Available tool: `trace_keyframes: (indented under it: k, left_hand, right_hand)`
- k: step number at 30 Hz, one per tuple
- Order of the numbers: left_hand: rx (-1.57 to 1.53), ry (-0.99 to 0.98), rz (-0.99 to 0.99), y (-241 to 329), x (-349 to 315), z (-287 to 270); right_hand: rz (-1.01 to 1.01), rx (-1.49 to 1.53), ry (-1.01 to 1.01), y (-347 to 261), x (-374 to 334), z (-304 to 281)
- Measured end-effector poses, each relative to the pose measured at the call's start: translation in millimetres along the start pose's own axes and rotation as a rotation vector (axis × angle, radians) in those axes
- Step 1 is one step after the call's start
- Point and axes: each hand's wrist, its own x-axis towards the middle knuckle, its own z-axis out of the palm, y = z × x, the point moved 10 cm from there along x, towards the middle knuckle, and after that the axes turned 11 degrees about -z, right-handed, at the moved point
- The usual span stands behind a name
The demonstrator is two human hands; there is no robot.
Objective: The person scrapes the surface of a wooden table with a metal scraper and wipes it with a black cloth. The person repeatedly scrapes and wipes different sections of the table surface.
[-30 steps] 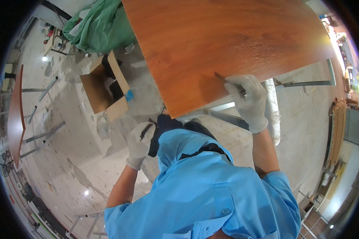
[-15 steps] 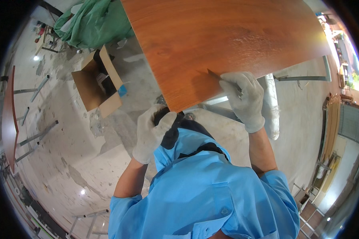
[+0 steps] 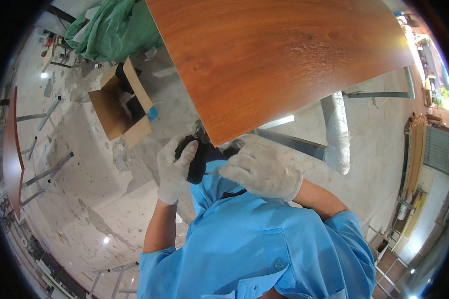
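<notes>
White-gloved, my left hand point(image 3: 172, 169) is closed round a bunched black cloth point(image 3: 197, 160), just below the near corner of the wood-grain tabletop point(image 3: 264, 60). My right hand point(image 3: 262, 172), also gloved, is in front of my chest with its fingertips pinched on a thin, light grey strip point(image 3: 212, 173). The strip's tip points at the cloth and seems to touch it; its exact kind is too small to make out. Neither hand touches the tabletop, which has a glossy orange-brown face.
An open cardboard box point(image 3: 107, 112) with dark contents stands on the floor at left, near a green sheet point(image 3: 117, 32). A metal leg frame point(image 3: 294, 142) and a wrapped, silvery tube point(image 3: 336, 134) show under the board. Another brown-topped table point(image 3: 12, 154) is at far left.
My right hand has come off the tabletop, moving down and left with the thin piece to the black cloth. My left hand has shifted slightly left, turning the cloth into fuller view.
</notes>
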Motion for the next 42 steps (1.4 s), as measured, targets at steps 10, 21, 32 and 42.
trace_keyframes:
  k: [10,21,32,42]
  left_hand:
    - [-0.101,-0.098,0.12,14,2,31]
    - [0.038,-0.184,0.146,13,13,36]
    - [0.068,0.136,0.251,31,-33,28]
    - [-0.165,-0.039,0.235,19,-85,82]
  right_hand:
    - [0.477,0.149,0.343,62,-47,-50]
    - [0.546,0.176,0.374,70,-69,-51]
    - [0.582,0.159,0.333,71,-72,-49]
    - [0.598,0.16,0.356,71,-76,-58]
